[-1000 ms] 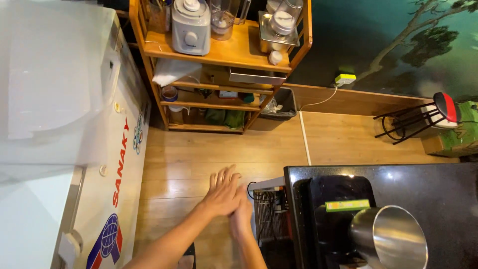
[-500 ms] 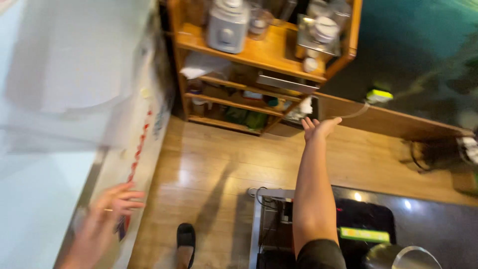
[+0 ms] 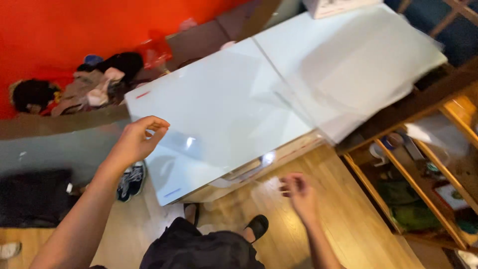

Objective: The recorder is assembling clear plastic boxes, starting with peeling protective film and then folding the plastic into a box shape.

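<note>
Two empty hands are seen above a white chest freezer (image 3: 224, 109). The left hand (image 3: 137, 139) is held over its glass lid with fingers loosely curled, gripping nothing. The right hand (image 3: 298, 192) is blurred near the freezer's front edge, fingers half-open.

We hold our left hand (image 3: 137, 139) raised over the near left corner of the white chest freezer (image 3: 219, 114), forearm stretched up from below, fingers loosely curled inward and gripping nothing. Our right hand (image 3: 298, 194) hangs lower, off the freezer's front edge, blurred, fingers half bent and apart, also free of any hold. Both arms are bare, well apart.
</note>
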